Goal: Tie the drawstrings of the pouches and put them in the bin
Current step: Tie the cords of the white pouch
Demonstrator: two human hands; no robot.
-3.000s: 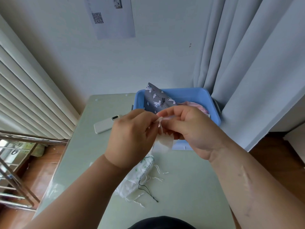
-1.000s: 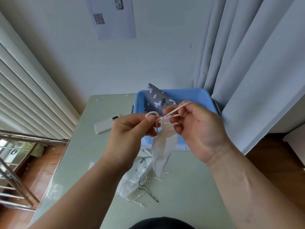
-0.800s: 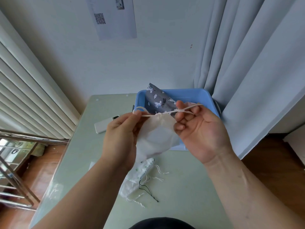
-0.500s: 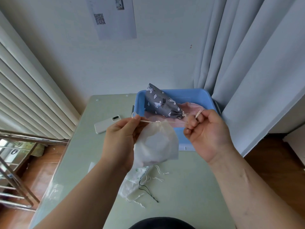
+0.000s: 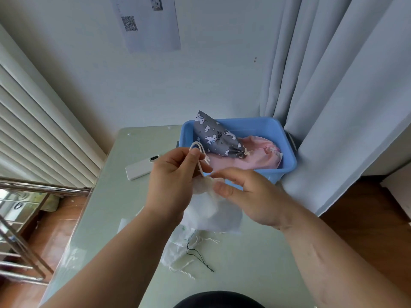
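Holding white pouch [image 5: 213, 211] in the air above pale green table [image 5: 255, 263], near centre of view. Pinching cream drawstring [image 5: 199, 166] between thumb and forefinger of left hand [image 5: 175, 181], loop sticking up toward 12 o'clock. Pinching gathered pouch neck with right hand [image 5: 251, 196], thumb and forefinger closing on it. Hands sitting close together, almost touching. Blue bin [image 5: 273, 174] at 1 o'clock from hands, carrying grey patterned pouch [image 5: 213, 136] and pink pouch [image 5: 260, 152]. Heap of white pouches [image 5: 175, 247] with loose cords lying at 6 o'clock. White phone [image 5: 142, 168] resting at 10 o'clock.
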